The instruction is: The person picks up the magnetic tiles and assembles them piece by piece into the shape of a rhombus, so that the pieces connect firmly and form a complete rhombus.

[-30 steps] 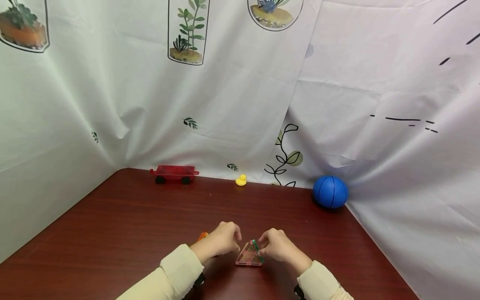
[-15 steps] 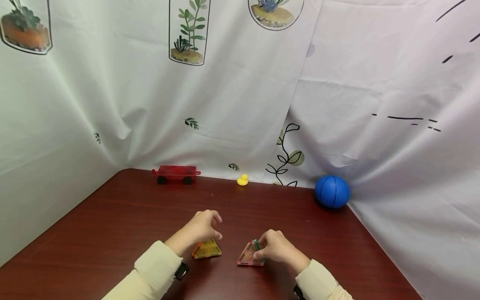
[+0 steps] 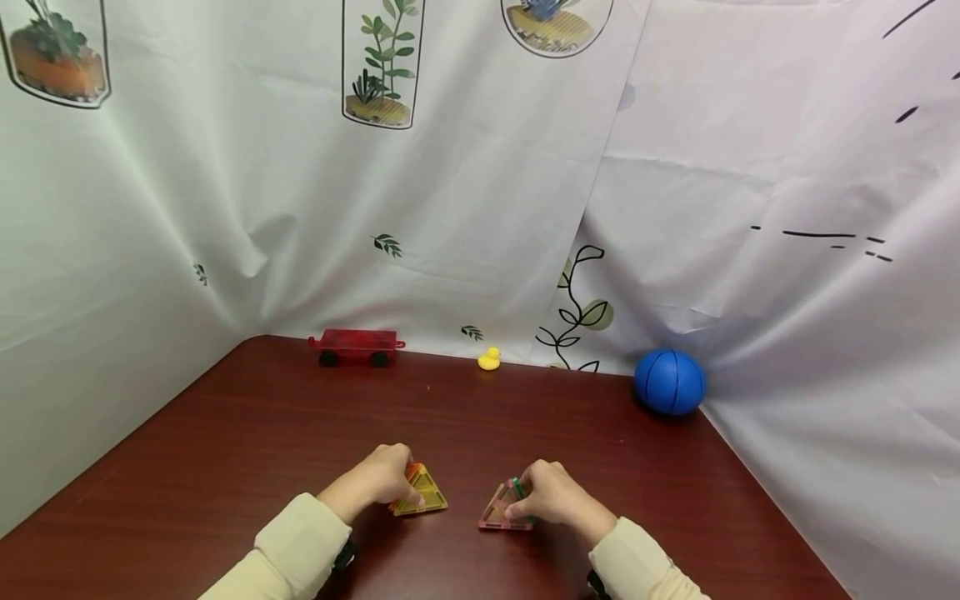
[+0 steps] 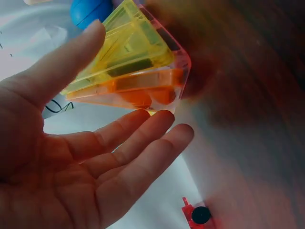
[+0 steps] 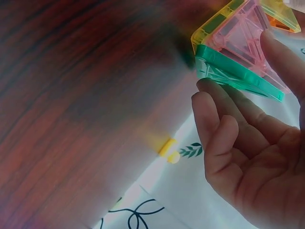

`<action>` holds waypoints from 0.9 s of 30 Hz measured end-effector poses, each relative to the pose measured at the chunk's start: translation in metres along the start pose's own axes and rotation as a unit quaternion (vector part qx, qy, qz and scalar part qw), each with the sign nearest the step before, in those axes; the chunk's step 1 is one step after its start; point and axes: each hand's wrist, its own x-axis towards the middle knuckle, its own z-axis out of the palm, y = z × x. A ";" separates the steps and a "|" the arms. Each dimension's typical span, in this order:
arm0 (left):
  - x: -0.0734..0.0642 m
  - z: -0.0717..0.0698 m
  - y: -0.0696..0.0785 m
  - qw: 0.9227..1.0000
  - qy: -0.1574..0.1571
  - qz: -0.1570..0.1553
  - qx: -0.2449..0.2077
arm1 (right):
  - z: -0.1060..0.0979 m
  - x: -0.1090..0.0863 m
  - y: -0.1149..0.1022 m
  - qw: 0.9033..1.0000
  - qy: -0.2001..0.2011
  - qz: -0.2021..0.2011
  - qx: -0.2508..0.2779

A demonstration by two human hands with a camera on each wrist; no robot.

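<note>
On the near part of the table stands a small pyramid of translucent triangular magnetic tiles (image 3: pixel 431 497), with a yellow face to the front. My left hand (image 3: pixel 378 477) pinches it, thumb against the yellow tile (image 4: pixel 138 45) and fingertips at the orange tile (image 4: pixel 138 83); a pink tile shows behind. To its right is a second pyramid of magnetic tiles (image 3: pixel 495 512), pink in front. My right hand (image 3: pixel 557 492) holds this one between the thumb on the pink tile (image 5: pixel 238 36) and fingers at the green tile (image 5: pixel 238 71). A gap separates the two pyramids.
Along the table's back edge stand a red toy wagon (image 3: pixel 358 346) with black wheels and a yellow toy duck (image 3: pixel 489 359). A blue ball (image 3: pixel 670 382) sits at the back right corner. White printed cloth (image 3: pixel 465 183) hangs around the dark wooden table (image 3: pixel 300 417).
My left hand moved left, away from the pink pyramid, and came down onto the yellow one, now gripping it. My right hand stayed in place and closed its thumb onto the pink pyramid.
</note>
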 end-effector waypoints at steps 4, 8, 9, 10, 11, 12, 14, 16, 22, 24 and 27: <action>0.001 0.001 0.000 1.000 0.002 -0.001 -0.003 | 0.000 0.001 0.000 1.000 -0.001 -0.003 -0.001; 0.003 0.002 0.000 1.000 0.002 0.013 -0.001 | -0.001 0.002 0.000 1.000 -0.002 -0.006 -0.006; 0.004 0.002 0.000 1.000 0.002 0.017 -0.002 | -0.001 0.002 0.000 1.000 -0.003 -0.007 -0.005; 0.004 0.002 0.000 1.000 0.001 0.021 -0.002 | -0.002 0.002 0.000 1.000 -0.005 -0.007 -0.004; 0.004 0.003 0.000 1.000 0.001 0.025 -0.006 | -0.002 0.002 0.000 1.000 -0.008 -0.007 -0.003; 0.004 0.003 0.000 1.000 0.001 0.029 -0.008 | -0.002 0.003 0.000 1.000 -0.011 -0.007 -0.001; 0.004 0.003 0.001 0.999 0.000 0.034 -0.013 | -0.003 0.004 0.001 1.000 -0.018 -0.006 0.004; 0.004 0.003 0.001 0.999 -0.001 0.039 -0.016 | -0.003 0.004 0.002 1.000 -0.025 -0.005 0.008; 0.007 0.004 0.004 0.999 -0.009 0.053 -0.004 | -0.001 0.006 0.003 0.999 -0.030 -0.011 0.013; 0.008 0.005 0.004 0.998 -0.011 0.057 0.001 | -0.001 0.007 0.004 0.999 -0.028 -0.017 0.010; 0.008 0.006 0.005 0.998 -0.013 0.058 0.006 | 0.001 0.008 0.004 0.999 -0.023 -0.031 0.006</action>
